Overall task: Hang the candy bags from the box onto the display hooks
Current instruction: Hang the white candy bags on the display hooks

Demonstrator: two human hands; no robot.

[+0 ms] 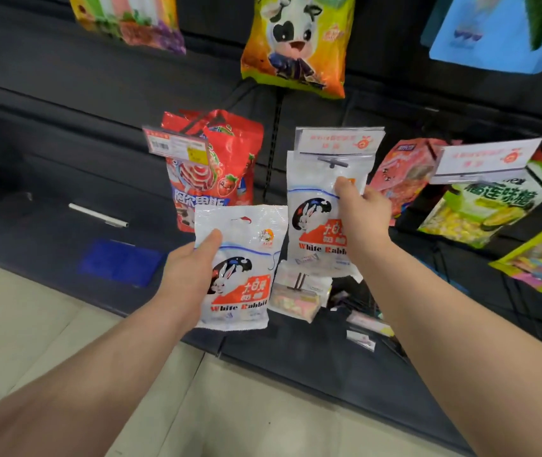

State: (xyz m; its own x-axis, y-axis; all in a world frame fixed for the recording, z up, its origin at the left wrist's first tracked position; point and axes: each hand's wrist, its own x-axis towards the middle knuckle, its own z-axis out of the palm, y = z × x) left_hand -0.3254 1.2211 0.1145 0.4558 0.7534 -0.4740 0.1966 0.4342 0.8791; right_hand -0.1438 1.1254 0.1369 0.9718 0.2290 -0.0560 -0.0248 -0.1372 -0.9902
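- Forearms (98, 374) nearest; left hand (190, 272) grips a loose candy bag (243, 268) by its left edge, thumb on the front, below the hooks.
- Right hand (362, 206) pinches the hung bag (315, 209) on the hook (332, 161).
- Bags probably light, with slippery film; best held near the top seal.

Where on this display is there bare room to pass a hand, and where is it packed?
Widest bare patch: the dark panel left of the red lollipop bag. A narrow strip runs between that bag and the upper White Rabbit bag in the right hand. Crowded: right of it, the pink bag and durian bag press close together.
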